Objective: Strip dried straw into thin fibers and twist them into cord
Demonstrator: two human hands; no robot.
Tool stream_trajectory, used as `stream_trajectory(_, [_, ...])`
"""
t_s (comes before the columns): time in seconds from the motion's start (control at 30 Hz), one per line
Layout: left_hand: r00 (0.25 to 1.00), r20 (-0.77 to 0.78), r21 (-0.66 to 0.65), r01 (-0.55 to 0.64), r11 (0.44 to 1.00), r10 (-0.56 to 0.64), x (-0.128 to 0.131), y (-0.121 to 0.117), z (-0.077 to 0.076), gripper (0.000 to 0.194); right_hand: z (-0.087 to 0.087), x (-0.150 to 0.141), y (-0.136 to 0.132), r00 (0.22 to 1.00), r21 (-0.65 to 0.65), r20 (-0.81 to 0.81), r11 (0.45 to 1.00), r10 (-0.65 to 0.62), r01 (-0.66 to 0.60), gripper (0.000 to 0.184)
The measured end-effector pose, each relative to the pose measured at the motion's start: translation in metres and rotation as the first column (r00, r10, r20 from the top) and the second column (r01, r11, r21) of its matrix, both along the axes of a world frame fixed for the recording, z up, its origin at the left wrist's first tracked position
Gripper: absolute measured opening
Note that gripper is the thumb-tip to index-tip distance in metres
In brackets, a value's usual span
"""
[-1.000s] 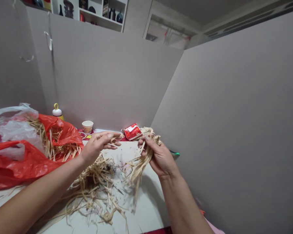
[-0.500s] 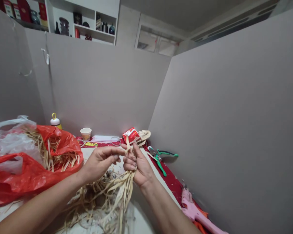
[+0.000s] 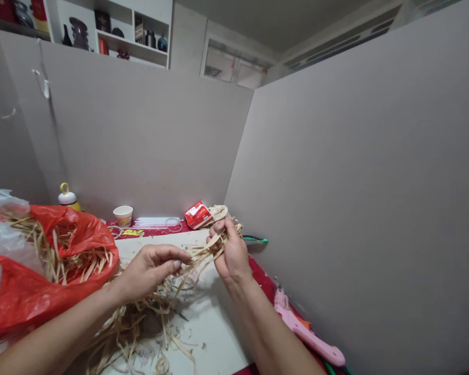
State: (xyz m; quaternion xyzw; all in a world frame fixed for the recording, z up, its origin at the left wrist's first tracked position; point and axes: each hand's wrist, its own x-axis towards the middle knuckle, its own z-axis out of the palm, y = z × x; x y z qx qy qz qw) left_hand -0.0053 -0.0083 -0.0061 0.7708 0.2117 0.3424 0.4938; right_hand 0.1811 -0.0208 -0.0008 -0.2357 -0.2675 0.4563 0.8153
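Observation:
My right hand is closed around a bundle of pale straw strips, whose loose ends come out toward the left. My left hand is to the left of it, index finger and thumb closing at the strips' ends. Part of the strips inside the right fist is hidden by the fingers. Below both hands, a tangled heap of similar straw strips lies on the white board. Just behind the right fist is a pale coiled straw piece, partly covered.
A red plastic bag with straw strips stands at left. Along the back are a yellow-and-white bottle, a paper cup, white sticks and a red packet. A green-handled tool and a pink glue gun lie right.
My right hand has turned over and lifted slightly, so the strips that hung down now stretch left toward my left hand. The view has swung right.

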Motion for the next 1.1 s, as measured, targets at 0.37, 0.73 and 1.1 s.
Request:
stream_trajectory(0.37, [0.971, -0.216, -0.077, -0.121, 0.990, 0.102, -0.003, 0.025, 0.011, 0.029, 0.019, 0.008, -0.020, 0.991, 0.035, 0.128, 0.999, 0.026, -0.031, 0.033])
stream_trajectory(0.73, [0.816, -0.317, -0.303, 0.395, 0.867, -0.483, 0.068, -0.001, 0.017, 0.021, 0.018, -0.017, -0.041, 0.927, 0.114, 0.374, 0.994, -0.040, -0.003, 0.049])
stream_trajectory(1.1, [0.887, -0.275, 0.951, 0.193, 0.243, 0.370, 0.058, 0.004, -0.013, 0.027, 0.026, 0.007, -0.025, 0.968, -0.203, -0.045, 0.946, 0.247, -0.251, 0.046])
